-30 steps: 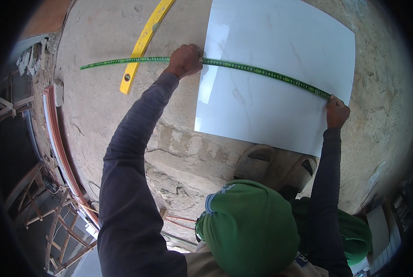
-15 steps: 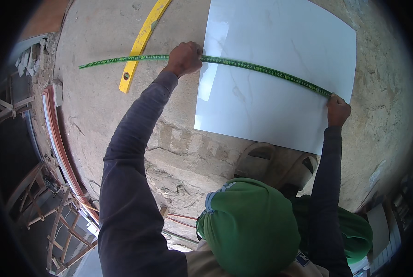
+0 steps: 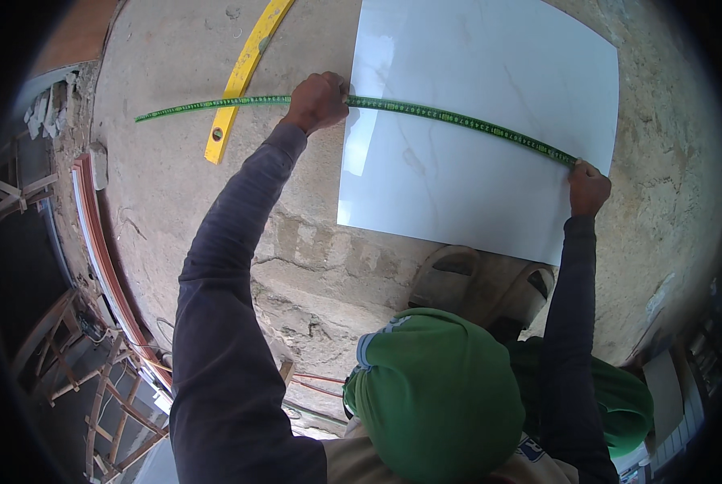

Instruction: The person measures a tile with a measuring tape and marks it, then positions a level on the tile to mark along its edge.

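Note:
A green measuring tape (image 3: 449,118) stretches across a large glossy white tile (image 3: 457,185) that lies on the concrete. My left hand (image 3: 318,100) is closed round the tape at the tile's left edge, and the tape's free length runs on leftward past it. At the tile's right edge my right hand (image 3: 589,187) pinches the tape near its other end. Under the tape's left stretch lies a yellow spirit level (image 3: 240,85), apart from the tile.
My sandalled feet (image 3: 449,274) stand at the tile's near edge. The concrete floor (image 3: 159,185) is rough and cracked. Along the left runs a reddish-brown strip (image 3: 103,234), with wooden frames (image 3: 107,395) lower beyond it.
The whole view has shifted slightly, so everything sits a little further left. Both hands keep their hold on the tape, and the tape stays across the tile.

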`<state>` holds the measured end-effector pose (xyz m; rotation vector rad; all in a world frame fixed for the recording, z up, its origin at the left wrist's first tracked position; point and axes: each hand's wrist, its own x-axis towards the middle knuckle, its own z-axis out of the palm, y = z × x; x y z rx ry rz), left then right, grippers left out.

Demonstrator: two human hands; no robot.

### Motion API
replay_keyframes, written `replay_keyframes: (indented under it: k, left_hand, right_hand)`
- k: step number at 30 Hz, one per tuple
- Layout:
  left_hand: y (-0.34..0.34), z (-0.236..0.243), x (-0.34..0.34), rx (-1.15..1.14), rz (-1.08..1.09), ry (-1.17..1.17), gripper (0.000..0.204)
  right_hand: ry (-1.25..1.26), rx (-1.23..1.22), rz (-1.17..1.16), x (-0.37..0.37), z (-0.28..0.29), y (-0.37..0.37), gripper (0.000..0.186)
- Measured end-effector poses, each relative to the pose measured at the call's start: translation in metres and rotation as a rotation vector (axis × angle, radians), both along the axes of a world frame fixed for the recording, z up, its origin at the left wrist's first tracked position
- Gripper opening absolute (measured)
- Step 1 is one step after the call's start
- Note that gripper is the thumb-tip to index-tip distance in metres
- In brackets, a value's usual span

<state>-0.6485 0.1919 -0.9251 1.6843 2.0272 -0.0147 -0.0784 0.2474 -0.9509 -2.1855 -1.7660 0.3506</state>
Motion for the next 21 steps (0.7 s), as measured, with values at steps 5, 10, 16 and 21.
replay_keyframes:
  k: [5,10,16,21]
  left_hand:
    - [0.003,-0.006,0.002,0.023,-0.001,0.006,0.017]
    - [0.002,-0.013,-0.007,0.01,0.005,0.057,0.018]
    - [0.002,0.001,0.001,0.008,0.01,0.001,0.016]
    - [0.003,-0.001,0.006,-0.004,0.002,0.029,0.017]
  right_hand:
    - [-0.015,0.125,0.021,0.009,-0.01,0.003,0.036]
    - [0.047,0.009,-0.029,0.001,-0.006,0.0,0.032]
    - [0.021,0.027,-0.014,0.008,-0.009,-0.001,0.033]
    - [-0.003,0.082,0.01,0.017,-0.018,0.003,0.033]
